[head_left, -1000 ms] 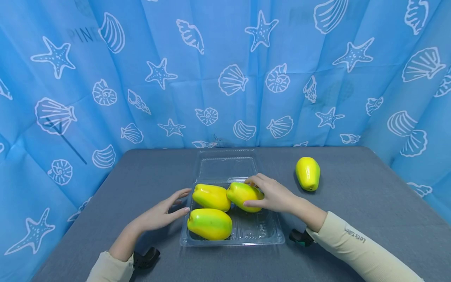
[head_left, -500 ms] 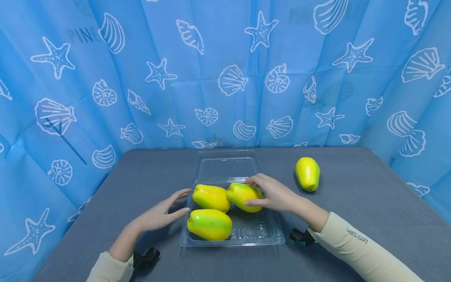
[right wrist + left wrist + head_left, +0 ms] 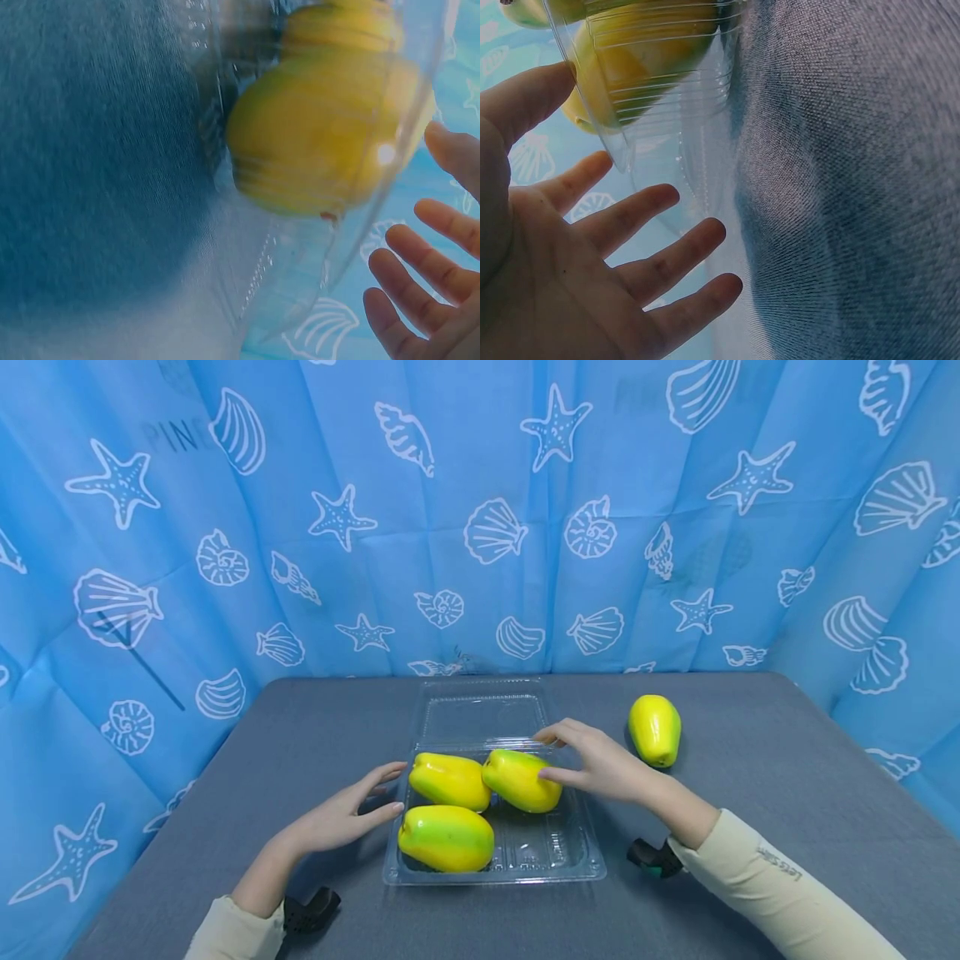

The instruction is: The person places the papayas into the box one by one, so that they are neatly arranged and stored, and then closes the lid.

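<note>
A clear plastic clamshell box [image 3: 525, 875] lies with its lid folded back, and three yellow-green papayas are in its tray. One papaya [image 3: 448, 781] is at the back left, another papaya [image 3: 446, 837] at the front left, and a third papaya [image 3: 517, 781] at the back right. My left hand [image 3: 341, 810] has its fingers spread at the tray's left rim, thumb and index fingertip right by the edge. Above the right rim is my right hand [image 3: 596, 760], fingers extended, its thumb overlapping the back-right papaya in the head view. Neither hand grips anything.
A fourth papaya [image 3: 656, 731] stands on the grey cloth-covered table [image 3: 735, 760] at the back right. The clear lid [image 3: 483, 714] lies flat behind the tray. A blue curtain [image 3: 480, 527] with white shells hangs behind the table.
My right hand has let go of the back-right papaya and shifted a little to the right. The papayas, the box and my left hand have stayed in place.
</note>
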Motion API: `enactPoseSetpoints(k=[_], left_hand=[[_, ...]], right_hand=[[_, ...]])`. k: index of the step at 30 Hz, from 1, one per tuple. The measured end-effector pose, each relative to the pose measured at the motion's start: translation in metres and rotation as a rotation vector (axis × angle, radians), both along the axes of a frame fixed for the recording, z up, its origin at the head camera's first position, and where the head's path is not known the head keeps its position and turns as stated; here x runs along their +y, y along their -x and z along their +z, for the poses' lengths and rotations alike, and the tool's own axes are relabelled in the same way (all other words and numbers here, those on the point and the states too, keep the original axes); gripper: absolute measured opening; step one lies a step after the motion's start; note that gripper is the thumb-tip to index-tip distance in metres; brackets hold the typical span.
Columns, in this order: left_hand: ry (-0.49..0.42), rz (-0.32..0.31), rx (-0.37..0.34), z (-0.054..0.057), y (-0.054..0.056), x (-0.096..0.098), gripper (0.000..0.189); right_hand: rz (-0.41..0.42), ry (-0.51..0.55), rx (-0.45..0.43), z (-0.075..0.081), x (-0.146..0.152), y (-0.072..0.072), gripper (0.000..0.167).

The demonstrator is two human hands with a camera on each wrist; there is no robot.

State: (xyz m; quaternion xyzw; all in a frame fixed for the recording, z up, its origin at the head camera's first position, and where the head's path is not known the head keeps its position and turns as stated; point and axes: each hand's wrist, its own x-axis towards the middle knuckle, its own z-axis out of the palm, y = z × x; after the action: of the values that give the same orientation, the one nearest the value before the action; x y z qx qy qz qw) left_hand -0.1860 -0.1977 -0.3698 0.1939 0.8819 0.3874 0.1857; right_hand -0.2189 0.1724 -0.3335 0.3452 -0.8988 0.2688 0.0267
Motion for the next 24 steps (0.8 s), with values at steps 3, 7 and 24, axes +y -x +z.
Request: enactPoseSetpoints(k=[3,7,24], left_hand=[[0.000,0.004,-0.002,0.000,0.000,0.000,0.063],[0.000,0.008,-0.001,0.000,0.000,0.001,0.063],[0.003,0.007,0.005,0.000,0.000,0.001,0.063]], right_hand=[[-0.004,0.015,0.012,0.001,0.005,0.002,0.043],[-0.029,0.037,0.018,0.003,0.014,0.006,0.042],[-0.150,0.020,0.055,0.004,0.054,0.024,0.043]])
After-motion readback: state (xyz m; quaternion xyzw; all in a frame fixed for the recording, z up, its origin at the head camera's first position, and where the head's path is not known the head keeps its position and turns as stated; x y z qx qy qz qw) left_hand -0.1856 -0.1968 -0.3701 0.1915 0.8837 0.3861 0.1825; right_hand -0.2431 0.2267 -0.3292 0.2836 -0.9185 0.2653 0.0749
